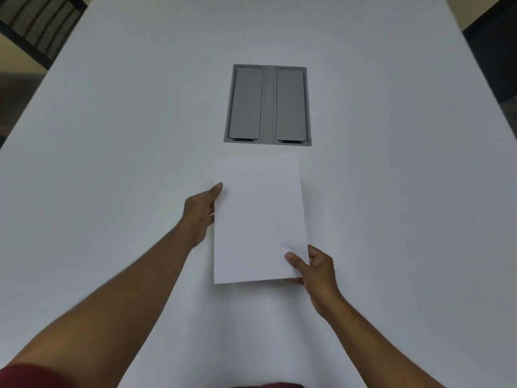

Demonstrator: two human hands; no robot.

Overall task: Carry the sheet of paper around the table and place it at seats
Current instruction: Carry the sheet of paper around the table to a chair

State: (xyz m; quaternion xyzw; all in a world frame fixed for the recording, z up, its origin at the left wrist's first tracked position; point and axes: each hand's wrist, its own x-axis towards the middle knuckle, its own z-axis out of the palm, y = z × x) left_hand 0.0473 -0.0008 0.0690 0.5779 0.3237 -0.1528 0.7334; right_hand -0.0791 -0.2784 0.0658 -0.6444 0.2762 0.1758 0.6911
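Observation:
A blank white sheet of paper (258,219) is held lengthwise just above the white table (112,163), in front of me at the middle. My left hand (200,217) grips its left edge, thumb on top near the far corner. My right hand (319,271) pinches its near right corner, thumb on top and fingers underneath. The sheet's near edge casts a faint shadow on the tabletop, so it sits slightly lifted there.
A grey cable hatch (268,105) with two closed flaps is set into the table just beyond the sheet. A dark striped chair (36,23) stands at the far left corner, and another dark chair (495,51) at the right edge.

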